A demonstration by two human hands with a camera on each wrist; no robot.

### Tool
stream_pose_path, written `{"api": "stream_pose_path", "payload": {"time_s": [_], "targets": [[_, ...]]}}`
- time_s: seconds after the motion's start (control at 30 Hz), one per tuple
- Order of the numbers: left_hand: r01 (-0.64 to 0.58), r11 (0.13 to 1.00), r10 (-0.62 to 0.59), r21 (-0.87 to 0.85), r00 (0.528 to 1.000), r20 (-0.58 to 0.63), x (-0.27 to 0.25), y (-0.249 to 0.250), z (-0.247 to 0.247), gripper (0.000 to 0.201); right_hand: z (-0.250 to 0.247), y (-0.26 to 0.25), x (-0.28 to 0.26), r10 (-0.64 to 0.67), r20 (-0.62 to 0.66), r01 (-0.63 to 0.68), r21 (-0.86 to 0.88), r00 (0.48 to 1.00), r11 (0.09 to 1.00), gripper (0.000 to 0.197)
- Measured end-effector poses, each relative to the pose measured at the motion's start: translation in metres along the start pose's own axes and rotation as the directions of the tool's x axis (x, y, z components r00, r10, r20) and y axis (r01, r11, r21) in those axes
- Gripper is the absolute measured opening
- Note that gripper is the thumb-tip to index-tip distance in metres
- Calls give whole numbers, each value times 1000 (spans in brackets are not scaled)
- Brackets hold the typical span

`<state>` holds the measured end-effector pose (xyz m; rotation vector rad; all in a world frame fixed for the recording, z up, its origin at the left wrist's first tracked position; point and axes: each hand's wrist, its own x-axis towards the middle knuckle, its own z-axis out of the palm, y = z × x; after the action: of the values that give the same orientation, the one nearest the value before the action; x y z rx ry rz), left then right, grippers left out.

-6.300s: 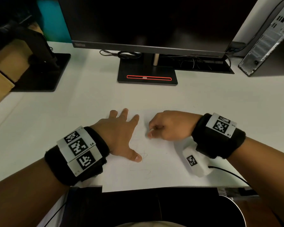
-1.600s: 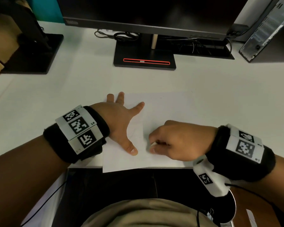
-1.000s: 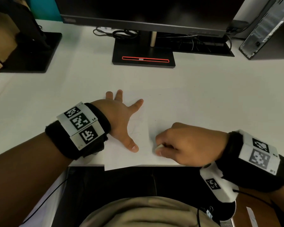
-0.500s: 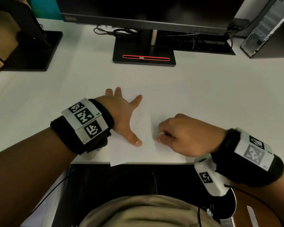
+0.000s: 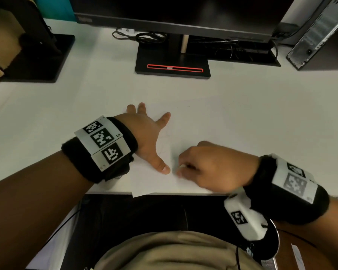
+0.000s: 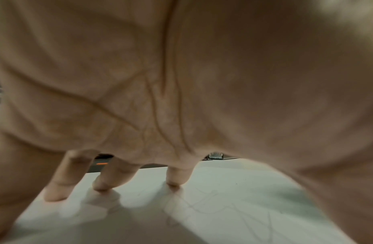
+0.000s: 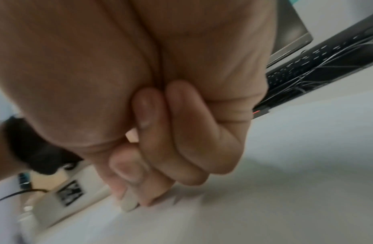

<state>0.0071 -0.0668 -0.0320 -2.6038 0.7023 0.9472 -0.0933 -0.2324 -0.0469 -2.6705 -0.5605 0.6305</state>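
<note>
A white sheet of paper with faint pencil lines lies at the front edge of the white desk, one corner hanging over it. My left hand lies flat on the sheet with spread fingers and presses it down; the left wrist view shows the fingertips on the paper. My right hand is curled, and its thumb and fingers pinch a small white eraser whose tip touches the sheet just right of the left thumb. In the right wrist view the eraser pokes out below the fingertips.
A dark monitor on a black stand with a red stripe is at the back centre, with cables behind it. A computer tower stands back right. Another black stand is back left. The desk's front edge runs under my wrists.
My right hand has slid back and forth over the sheet with the eraser and is now closer to the left thumb. The left hand has stayed flat on the paper.
</note>
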Motion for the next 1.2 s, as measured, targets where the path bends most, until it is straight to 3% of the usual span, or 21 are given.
{"api": "stream_pose_path", "payload": {"time_s": [0.13, 0.27, 0.43, 0.6, 0.73, 0.83, 0.87, 0.9, 0.93, 1.0, 1.03, 1.1, 1.13, 1.2], "targets": [[6, 1000, -6, -9, 1000, 3, 0, 0, 0, 147, -12, 14, 5, 51, -56, -52, -21, 997, 998, 40], [4, 1000, -4, -2, 1000, 1, 0, 1, 0, 147, 2, -7, -1, -38, 36, 38, -8, 999, 999, 39], [11, 1000, -11, -7, 1000, 13, 0, 1, -1, 147, -17, 17, 5, 59, -36, -59, -11, 998, 998, 41], [9, 1000, -9, 1, 1000, 10, 0, 0, 0, 148, -5, 12, -2, 10, 25, -10, -4, 1000, 1000, 39], [9, 1000, -9, 9, 1000, 12, -3, 2, -3, 146, -24, 48, -10, 200, -93, -201, -6, 975, 980, 40], [1, 999, -2, 44, 1000, 23, -4, 1, -7, 152, -27, 53, -19, 323, -207, -264, 268, 923, 926, 39], [-3, 998, 2, 59, 1000, 24, -3, 0, -8, 155, -25, 47, -22, 349, -209, -227, 449, 913, 864, 38], [-3, 997, 1, 75, 1000, 24, -3, -1, -10, 157, -22, 36, -24, 367, -183, -164, 658, 912, 735, 35], [-1, 996, -1, 88, 1000, 25, -2, -1, -11, 158, -17, 22, -26, 366, -124, -100, 839, 922, 535, 30], [-3, 994, 0, 105, 1000, 25, -1, -2, -12, 161, 0, -6, -25, 254, 34, -71, 988, 966, 137, 23], [-6, 994, 3, 112, 1000, 24, 0, -2, -12, 161, 9, -18, -24, 159, 113, -119, 993, 981, 27, 19], [-10, 993, 8, 119, 1000, 21, 1, -2, -11, 162, 20, -26, -20, 41, 224, -221, 972, 974, -74, 15], [-10, 993, 7, 118, 1000, 21, 0, -2, -11, 162, 20, -21, -17, 56, 249, -240, 962, 967, -133, 16], [-7, 994, 4, 114, 1000, 23, 0, -3, -10, 162, 11, 7, -9, 242, 203, -140, 957, 949, -256, 13]]}}
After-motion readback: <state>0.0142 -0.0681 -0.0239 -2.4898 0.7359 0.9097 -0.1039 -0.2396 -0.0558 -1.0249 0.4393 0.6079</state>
